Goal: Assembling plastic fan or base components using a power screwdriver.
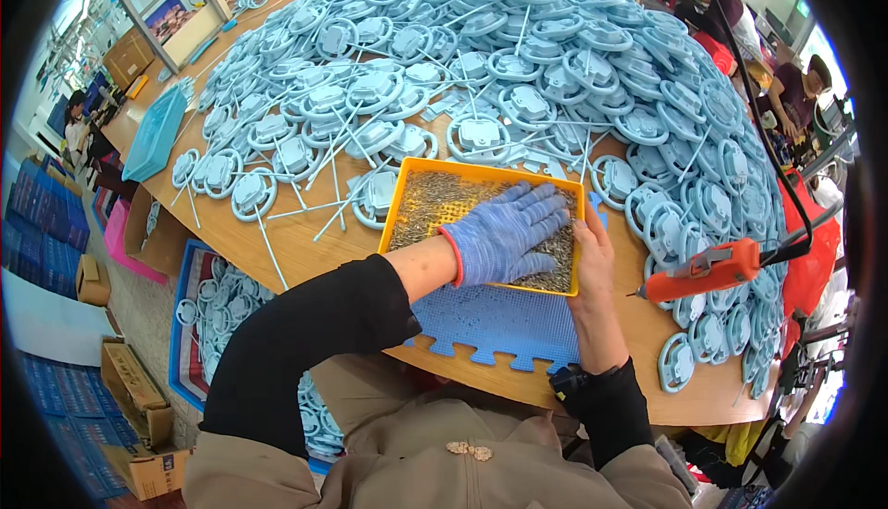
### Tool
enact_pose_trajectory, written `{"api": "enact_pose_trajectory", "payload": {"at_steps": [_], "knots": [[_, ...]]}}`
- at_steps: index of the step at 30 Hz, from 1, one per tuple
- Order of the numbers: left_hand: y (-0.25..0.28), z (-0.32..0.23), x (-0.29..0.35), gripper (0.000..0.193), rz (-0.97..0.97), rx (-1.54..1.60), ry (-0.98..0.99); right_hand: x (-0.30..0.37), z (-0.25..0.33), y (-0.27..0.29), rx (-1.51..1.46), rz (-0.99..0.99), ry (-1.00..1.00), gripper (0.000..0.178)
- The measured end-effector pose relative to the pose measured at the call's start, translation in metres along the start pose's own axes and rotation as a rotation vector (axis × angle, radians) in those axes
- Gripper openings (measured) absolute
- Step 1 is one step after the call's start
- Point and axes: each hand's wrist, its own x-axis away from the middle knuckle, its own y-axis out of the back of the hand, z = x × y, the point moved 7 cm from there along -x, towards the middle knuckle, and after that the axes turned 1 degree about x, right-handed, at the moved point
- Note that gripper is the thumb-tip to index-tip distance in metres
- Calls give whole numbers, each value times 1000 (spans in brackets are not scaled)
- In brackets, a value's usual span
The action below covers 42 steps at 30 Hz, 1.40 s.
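Note:
A yellow tray (392, 222) full of small metal screws (416, 204) lies in front of me, partly over a blue foam mat (490, 322). Wearing a blue knit glove, my left hand (509, 231) rests flat on the screws with its fingers stretched out. Bare and holding the tray by its right side, my right hand (595, 264) has its fingers partly hidden by the rim. Beyond the tray rises a large heap of light blue round plastic parts (479, 135) with thin stems.
An orange electric screwdriver (708, 271) hangs at the right on a black cable. A light blue basket (155, 134) stands at the table's left edge. Below it, a blue crate (182, 324) holds more round parts. Other people (803, 93) sit farther off.

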Motion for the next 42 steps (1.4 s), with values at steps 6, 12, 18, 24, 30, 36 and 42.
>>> {"api": "enact_pose_trajectory", "payload": {"at_steps": [6,12,18,24,30,36,42], "knots": [[21,30,41,65,61,-222,14,6,31,14,12,18,47,42],[25,3,12,69,-64,-84,34,-3,16,-8,-83,143,120,43],[56,3,-19,62,-104,-115,-10,-5,26,-3,-129,142,105,45],[108,40,-3,43,-380,-94,-235,-8,22,-12,-104,43,124,43],[120,70,17,40,-321,255,6,-5,16,-23,-94,49,72,43],[88,34,34,52,237,-207,-46,7,27,-27,-138,-10,48,43],[80,6,33,68,38,-184,-90,22,32,-51,-109,71,63,44]]}}
